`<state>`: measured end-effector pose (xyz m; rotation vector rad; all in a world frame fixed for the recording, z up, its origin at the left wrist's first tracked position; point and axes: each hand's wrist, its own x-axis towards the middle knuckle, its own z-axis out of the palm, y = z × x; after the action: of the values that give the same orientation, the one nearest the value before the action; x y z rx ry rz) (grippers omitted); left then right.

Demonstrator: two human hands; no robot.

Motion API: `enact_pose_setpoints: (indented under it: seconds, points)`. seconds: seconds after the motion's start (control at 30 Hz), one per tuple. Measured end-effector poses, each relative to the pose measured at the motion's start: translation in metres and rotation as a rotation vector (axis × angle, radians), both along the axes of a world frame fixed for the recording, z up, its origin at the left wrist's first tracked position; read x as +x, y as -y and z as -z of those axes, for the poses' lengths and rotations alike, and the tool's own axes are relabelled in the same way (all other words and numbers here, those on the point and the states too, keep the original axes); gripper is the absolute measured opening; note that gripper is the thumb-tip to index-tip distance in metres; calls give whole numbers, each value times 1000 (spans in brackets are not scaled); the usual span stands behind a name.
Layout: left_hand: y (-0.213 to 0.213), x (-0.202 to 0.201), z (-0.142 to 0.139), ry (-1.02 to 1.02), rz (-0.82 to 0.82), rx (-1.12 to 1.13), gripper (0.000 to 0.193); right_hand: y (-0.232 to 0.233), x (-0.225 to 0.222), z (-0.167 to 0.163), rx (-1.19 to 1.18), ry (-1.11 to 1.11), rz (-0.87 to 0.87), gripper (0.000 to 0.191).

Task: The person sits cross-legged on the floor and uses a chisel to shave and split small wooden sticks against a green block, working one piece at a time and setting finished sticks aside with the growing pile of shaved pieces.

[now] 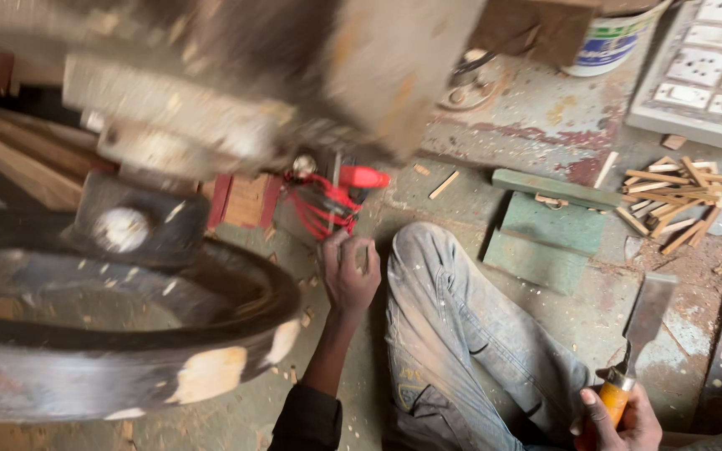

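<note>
My left hand (349,269) reaches out to the floor, fingers curled around a small piece of wood next to a red power tool (338,196) with looped red cord. My right hand (622,418) grips the orange handle of a wide flat chisel (645,321), blade pointing up and away. My bent knee in dusty grey jeans (453,317) lies between the two hands.
A large blurred machine with a dark wheel rim (127,326) fills the left. Green wooden blocks (545,225) and a heap of small wood sticks (670,200) lie at right. A white bucket (612,38) and a white switch board (712,71) sit at the top right.
</note>
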<state>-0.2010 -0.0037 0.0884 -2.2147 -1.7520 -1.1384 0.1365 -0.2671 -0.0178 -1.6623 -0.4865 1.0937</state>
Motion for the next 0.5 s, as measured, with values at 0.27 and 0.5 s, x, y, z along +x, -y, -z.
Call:
enact_pose_setpoints:
  seconds: [0.27, 0.5]
  points:
    - [-26, -3, -35, -11, -261, -80, 70, 4, -4, 20, 120, 170, -131, 17]
    - [-39, -14, -9, 5, -247, 40, 90, 2, 1, 23, 38, 237, -166, 19]
